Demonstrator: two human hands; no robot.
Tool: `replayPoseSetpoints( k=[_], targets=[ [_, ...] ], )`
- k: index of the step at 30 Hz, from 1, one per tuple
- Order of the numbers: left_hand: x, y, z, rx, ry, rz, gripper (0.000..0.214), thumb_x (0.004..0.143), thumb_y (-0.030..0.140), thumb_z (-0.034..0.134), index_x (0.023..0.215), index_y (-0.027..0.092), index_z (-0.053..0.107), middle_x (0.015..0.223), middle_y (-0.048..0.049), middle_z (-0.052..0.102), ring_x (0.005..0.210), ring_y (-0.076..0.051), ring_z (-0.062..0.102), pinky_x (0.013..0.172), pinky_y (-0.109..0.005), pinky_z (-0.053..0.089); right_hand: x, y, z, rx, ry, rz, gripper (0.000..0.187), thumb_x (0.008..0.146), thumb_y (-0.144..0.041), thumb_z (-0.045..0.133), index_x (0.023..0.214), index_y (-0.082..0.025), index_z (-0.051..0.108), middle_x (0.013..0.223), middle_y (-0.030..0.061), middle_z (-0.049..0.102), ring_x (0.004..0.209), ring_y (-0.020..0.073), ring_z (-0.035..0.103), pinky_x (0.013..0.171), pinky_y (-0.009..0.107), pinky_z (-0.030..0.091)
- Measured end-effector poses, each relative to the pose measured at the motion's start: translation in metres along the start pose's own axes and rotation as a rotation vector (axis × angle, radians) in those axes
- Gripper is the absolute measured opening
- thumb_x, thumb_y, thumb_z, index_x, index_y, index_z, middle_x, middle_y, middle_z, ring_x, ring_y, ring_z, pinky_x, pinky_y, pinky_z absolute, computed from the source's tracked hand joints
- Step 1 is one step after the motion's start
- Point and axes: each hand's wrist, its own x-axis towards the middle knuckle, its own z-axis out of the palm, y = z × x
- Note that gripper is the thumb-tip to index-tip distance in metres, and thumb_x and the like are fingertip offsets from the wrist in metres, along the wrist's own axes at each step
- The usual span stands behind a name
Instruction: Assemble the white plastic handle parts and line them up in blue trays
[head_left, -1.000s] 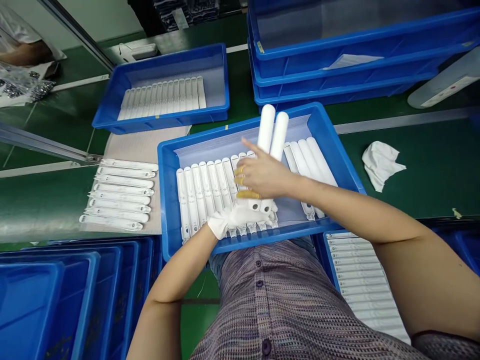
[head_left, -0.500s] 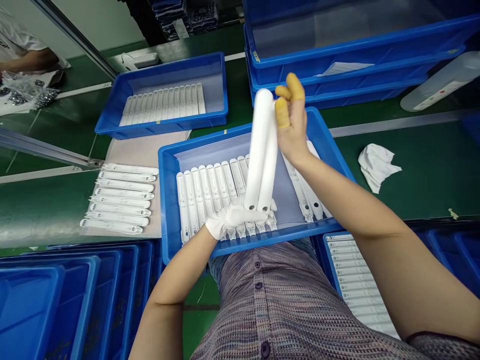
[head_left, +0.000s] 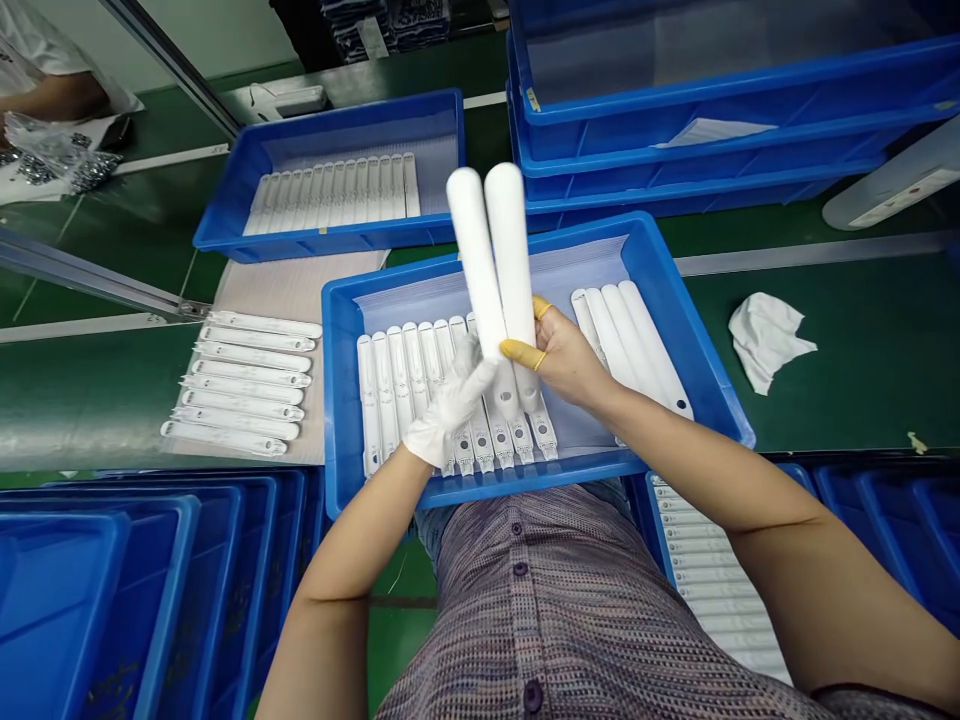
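Note:
Two long white plastic shells stand side by side, tilted up over a blue tray. My left hand, in a white glove, grips their lower part from the left. My right hand, with yellow finger cots, holds them from the right near the bottom. In the tray lies a row of several white shells on the left and a few more shells on the right.
A second blue tray with white shells sits behind to the left. Several loose white shells lie on a sheet left of the tray. Stacked blue bins stand behind, empty blue bins at front left. A crumpled white cloth lies right.
My right hand came down from the top of the two shells to their lower end. The shells now stand higher and lean left, with my left hand moved up onto them.

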Motion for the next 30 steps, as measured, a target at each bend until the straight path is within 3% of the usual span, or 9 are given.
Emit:
replayPoseSetpoints(
  k=[3, 6, 10, 13, 15, 17, 21, 26, 30],
  targets=[
    [0.004, 0.004, 0.0, -0.219, 0.072, 0.077, 0.054, 0.087, 0.06, 0.076, 0.128, 0.026, 0.069, 0.124, -0.0074, 0.073, 0.133, -0.028, 0.061, 0.112, -0.04, 0.05, -0.003, 0.004, 0.003, 0.088, -0.15, 0.105, 0.053, 0.082, -0.041, 0.084, 0.127, -0.024, 0.062, 0.122, 0.0056, 0.073, 0.116, 0.0263, 0.069, 0.107, 0.051, 0.059],
    [0.005, 0.021, -0.001, -0.421, 0.138, 0.079, 0.049, 0.089, 0.052, 0.077, 0.127, 0.024, 0.069, 0.125, -0.0086, 0.072, 0.123, -0.026, 0.067, 0.103, -0.036, 0.057, -0.006, 0.004, 0.002, 0.275, -0.107, 0.224, 0.034, 0.089, -0.043, 0.079, 0.115, -0.025, 0.069, 0.116, 0.0052, 0.073, 0.105, 0.0223, 0.072, 0.098, 0.046, 0.065],
    [0.002, 0.042, -0.01, -0.561, 0.259, 0.096, 0.027, 0.097, 0.041, 0.069, 0.116, 0.021, 0.071, 0.105, -0.0048, 0.073, 0.077, -0.01, 0.069, 0.074, -0.021, 0.058, -0.004, 0.0, -0.007, 0.483, -0.009, 0.34, 0.026, 0.088, -0.037, 0.081, 0.108, -0.022, 0.071, 0.103, 0.004, 0.073, 0.094, 0.0171, 0.072, 0.089, 0.038, 0.068],
    [-0.001, 0.044, -0.013, -0.609, 0.196, -0.001, 0.045, 0.102, 0.058, 0.056, 0.128, 0.023, 0.068, 0.088, -0.002, 0.07, 0.053, -0.008, 0.054, 0.054, -0.022, 0.052, -0.003, -0.002, -0.009, 0.56, 0.007, 0.36, 0.029, 0.087, -0.031, 0.082, 0.112, -0.021, 0.07, 0.093, 0.0011, 0.071, 0.083, 0.0128, 0.07, 0.084, 0.029, 0.067],
    [-0.003, 0.04, -0.011, -0.641, 0.133, -0.086, 0.047, 0.104, 0.057, 0.052, 0.137, 0.025, 0.064, 0.084, -0.0013, 0.069, 0.055, -0.009, 0.057, 0.054, -0.023, 0.052, -0.003, -0.002, -0.007, 0.622, 0.015, 0.38, 0.029, 0.086, -0.026, 0.081, 0.113, -0.022, 0.07, 0.089, -0.0014, 0.069, 0.079, 0.011, 0.068, 0.077, 0.024, 0.065],
    [-0.003, 0.035, -0.005, -0.676, 0.095, -0.145, 0.036, 0.105, 0.042, 0.058, 0.137, 0.026, 0.063, 0.085, -0.0006, 0.068, 0.062, -0.01, 0.061, 0.059, -0.022, 0.054, -0.004, -0.001, -0.004, 0.69, 0.023, 0.42, 0.03, 0.085, -0.022, 0.078, 0.114, -0.025, 0.07, 0.085, -0.0037, 0.068, 0.075, 0.01, 0.067, 0.071, 0.021, 0.063],
    [-0.002, 0.026, 0.004, -0.689, 0.118, -0.144, 0.039, 0.097, 0.021, 0.068, 0.136, 0.028, 0.061, 0.089, 0.0007, 0.068, 0.073, -0.01, 0.067, 0.067, -0.022, 0.056, -0.005, 0.006, 0.001, 0.745, 0.038, 0.483, 0.032, 0.085, -0.018, 0.068, 0.115, -0.027, 0.07, 0.081, -0.0046, 0.066, 0.07, 0.0103, 0.064, 0.069, 0.024, 0.061],
    [-0.002, 0.024, 0.008, -0.657, 0.148, -0.132, 0.039, 0.095, 0.018, 0.069, 0.132, 0.029, 0.063, 0.09, 0.0019, 0.068, 0.072, -0.009, 0.066, 0.067, -0.02, 0.055, -0.005, 0.013, 0.002, 0.701, 0.012, 0.447, 0.031, 0.084, -0.024, 0.07, 0.114, -0.028, 0.07, 0.081, -0.0046, 0.064, 0.069, 0.0108, 0.063, 0.071, 0.026, 0.06],
    [-0.003, 0.022, 0.005, -0.69, 0.129, -0.132, 0.031, 0.095, 0.027, 0.072, 0.125, 0.026, 0.066, 0.092, -0.0001, 0.067, 0.075, -0.01, 0.066, 0.068, -0.021, 0.056, -0.007, 0.011, 0.0, 0.685, -0.009, 0.431, 0.034, 0.082, -0.027, 0.075, 0.115, -0.025, 0.068, 0.082, -0.004, 0.065, 0.073, 0.0107, 0.065, 0.073, 0.025, 0.062]
  ],
)
